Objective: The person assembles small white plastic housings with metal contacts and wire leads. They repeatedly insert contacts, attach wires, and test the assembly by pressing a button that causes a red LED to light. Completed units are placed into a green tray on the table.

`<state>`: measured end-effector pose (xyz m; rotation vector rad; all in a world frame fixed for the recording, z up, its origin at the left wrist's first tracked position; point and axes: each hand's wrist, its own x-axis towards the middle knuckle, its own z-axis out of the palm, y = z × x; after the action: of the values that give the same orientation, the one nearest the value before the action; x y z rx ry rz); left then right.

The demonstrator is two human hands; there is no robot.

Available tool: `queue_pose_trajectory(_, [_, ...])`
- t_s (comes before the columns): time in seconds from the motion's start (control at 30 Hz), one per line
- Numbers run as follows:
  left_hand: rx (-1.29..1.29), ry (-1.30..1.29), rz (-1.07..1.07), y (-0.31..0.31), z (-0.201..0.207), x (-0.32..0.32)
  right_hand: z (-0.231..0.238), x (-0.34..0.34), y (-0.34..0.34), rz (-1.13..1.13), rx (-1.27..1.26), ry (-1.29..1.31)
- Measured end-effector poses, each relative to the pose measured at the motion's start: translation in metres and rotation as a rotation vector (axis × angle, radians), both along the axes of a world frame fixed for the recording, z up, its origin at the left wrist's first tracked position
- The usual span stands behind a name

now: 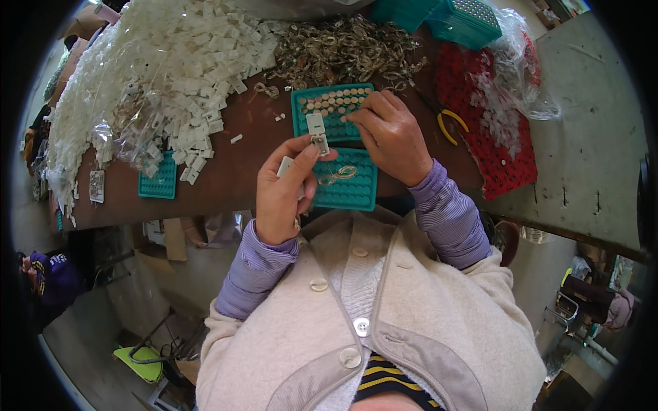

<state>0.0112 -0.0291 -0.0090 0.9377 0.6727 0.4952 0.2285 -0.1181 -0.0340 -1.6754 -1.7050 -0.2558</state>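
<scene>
My left hand (277, 195) is closed round a small white plastic case (315, 124), held upright with its lid folded open. Another white piece (284, 166) is tucked between the fingers of the same hand. Over the upper green tray (299, 127), my right hand (394, 133) has thumb and forefinger pinched together; what lies between the tips, if anything, is too small to make out. Rows of small round beige discs (333, 103) sit in that tray. A lower green tray (367, 197), partly behind my left hand, carries coiled thin cords (345, 172).
White plastic pieces form a large heap (192, 75) at the left. Tangled cords (349, 51) are piled at the back. Yellow-handled pliers (451, 127) lie right of my right hand, near a red cloth (510, 161). Stacked green trays (466, 24) stand far back; another tray (157, 179) lies left.
</scene>
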Motion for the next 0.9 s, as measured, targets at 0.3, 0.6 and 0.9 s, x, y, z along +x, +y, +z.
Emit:
queue_pose_trajectory(0.3, [0.029,0.014,-0.017,-0.018,0.006,0.005,0.028,-0.035,-0.029,0.024,0.193,0.27])
queue_pose_trajectory(0.6, [0.127,0.032,-0.08,-0.026,0.007,0.005,0.035,-0.05,-0.037,0.002,0.195,0.169])
queue_pose_trajectory(0.9, [0.06,0.03,-0.069,-0.013,0.001,-0.005,0.028,-0.062,-0.02,-0.019,0.215,0.264])
